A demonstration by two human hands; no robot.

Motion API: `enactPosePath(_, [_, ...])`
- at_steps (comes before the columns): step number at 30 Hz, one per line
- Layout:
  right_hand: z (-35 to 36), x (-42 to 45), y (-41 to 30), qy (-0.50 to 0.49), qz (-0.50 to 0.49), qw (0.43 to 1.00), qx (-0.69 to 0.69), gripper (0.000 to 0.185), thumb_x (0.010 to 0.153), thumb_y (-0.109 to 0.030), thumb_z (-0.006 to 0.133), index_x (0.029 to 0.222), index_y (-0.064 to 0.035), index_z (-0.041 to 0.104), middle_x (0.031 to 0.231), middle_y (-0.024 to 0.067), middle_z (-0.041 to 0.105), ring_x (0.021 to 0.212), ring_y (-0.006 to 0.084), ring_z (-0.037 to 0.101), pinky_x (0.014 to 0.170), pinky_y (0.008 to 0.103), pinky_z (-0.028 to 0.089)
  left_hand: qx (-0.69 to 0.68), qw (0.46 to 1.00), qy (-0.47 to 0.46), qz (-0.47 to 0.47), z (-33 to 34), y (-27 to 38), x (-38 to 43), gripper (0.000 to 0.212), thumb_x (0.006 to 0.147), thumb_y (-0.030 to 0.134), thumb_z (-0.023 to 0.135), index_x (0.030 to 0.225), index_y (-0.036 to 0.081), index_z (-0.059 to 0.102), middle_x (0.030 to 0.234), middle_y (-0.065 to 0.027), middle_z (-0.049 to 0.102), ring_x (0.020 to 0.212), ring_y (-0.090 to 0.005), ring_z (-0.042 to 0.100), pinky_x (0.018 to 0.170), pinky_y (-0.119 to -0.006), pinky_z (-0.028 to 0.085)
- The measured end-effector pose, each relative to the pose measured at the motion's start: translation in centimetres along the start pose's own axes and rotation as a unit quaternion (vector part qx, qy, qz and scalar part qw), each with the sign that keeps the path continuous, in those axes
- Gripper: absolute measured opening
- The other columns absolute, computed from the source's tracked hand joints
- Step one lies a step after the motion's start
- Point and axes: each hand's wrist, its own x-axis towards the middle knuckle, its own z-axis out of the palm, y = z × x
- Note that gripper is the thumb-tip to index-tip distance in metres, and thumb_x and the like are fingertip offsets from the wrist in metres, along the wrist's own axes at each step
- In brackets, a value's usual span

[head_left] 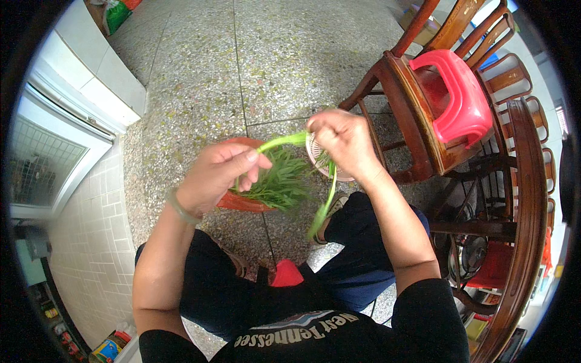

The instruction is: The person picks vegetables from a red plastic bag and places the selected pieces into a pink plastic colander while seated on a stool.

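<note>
A pale green vegetable stalk [283,141] is stretched between my two hands. My left hand [220,170] pinches one end between thumb and fingers. The other end is in my right hand [344,138], which is slightly blurred. From the right hand hangs a thin stem with a blurred leafy tip [321,217]. Below and between the hands, a heap of long-leaved greens [286,179] lies in a red holder [247,205], a bag or basin, partly hidden by my left hand. A light plastic basket with slotted sides [311,152] stands under my right hand, mostly covered by it.
On the right stands a wooden chair [413,118] with an upturned pink plastic stool [463,97] on its seat. More dark wooden furniture [529,181] runs along that side. A white-framed door [86,168] and tiled wall [118,81] bound the left. The floor [195,68] is speckled terrazzo.
</note>
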Motion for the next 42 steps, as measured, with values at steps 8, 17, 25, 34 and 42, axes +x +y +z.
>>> enactPosePath(8, [-0.9,0.5,-1.9,-0.021,-0.097,0.991,-0.094,0.017,0.080,-0.016,0.061,0.094,-0.0063,0.063,0.081,0.0101,0.062,0.069,0.0256,0.062,0.061,0.0338,0.049,0.047,0.999,0.007,-0.024,0.2,-0.8,0.3,0.025,0.090,0.024,0.051,0.092,0.002,0.064,0.068,0.0010,0.054,0.059,-0.0063,0.048,0.055,-0.019,0.039])
enactPosePath(17, [2.3,-1.5,-3.3,-0.082,-0.126,0.976,-0.156,0.013,0.075,-0.010,0.060,0.087,-0.0047,0.062,0.072,0.0088,0.057,0.064,0.0250,0.059,0.055,0.0343,0.049,-0.005,1.000,-0.022,-0.020,1.5,-0.6,0.7,0.029,0.092,0.029,0.049,0.085,0.003,0.062,0.062,0.0022,0.052,0.055,-0.0055,0.047,0.051,-0.019,0.036])
enactPosePath(25, [-4.7,2.3,5.4,0.162,0.036,0.986,0.012,0.015,0.088,-0.013,0.056,0.088,-0.0019,0.065,0.076,0.0002,0.056,0.067,0.0065,0.049,0.060,0.0218,0.041,-0.111,0.991,0.072,0.003,0.9,-0.3,1.0,0.025,0.092,0.025,0.049,0.088,0.003,0.060,0.068,0.0009,0.054,0.055,-0.0068,0.045,0.053,-0.019,0.038])
enactPosePath(34, [0.4,0.1,14.6,-0.154,0.228,0.808,-0.521,0.054,0.074,-0.026,0.069,0.122,-0.0119,0.048,0.124,0.0139,0.043,0.101,0.0280,0.056,0.082,0.0380,0.046,-0.183,0.974,0.114,0.067,-3.6,0.2,-0.6,0.009,0.091,0.016,0.052,0.092,0.008,0.048,0.107,-0.0175,0.059,0.088,-0.0184,0.061,0.079,-0.028,0.051])
enactPosePath(42, [22.1,-5.0,11.9,-0.234,-0.095,0.946,-0.202,0.012,0.068,0.002,0.052,0.078,-0.0028,0.058,0.078,0.0166,0.057,0.074,0.0311,0.059,0.063,0.0411,0.050,-0.222,0.962,0.152,0.052,-6.6,-0.7,-0.3,0.014,0.089,0.022,0.056,0.094,0.009,0.053,0.093,-0.0058,0.060,0.081,-0.0139,0.059,0.070,-0.023,0.048])
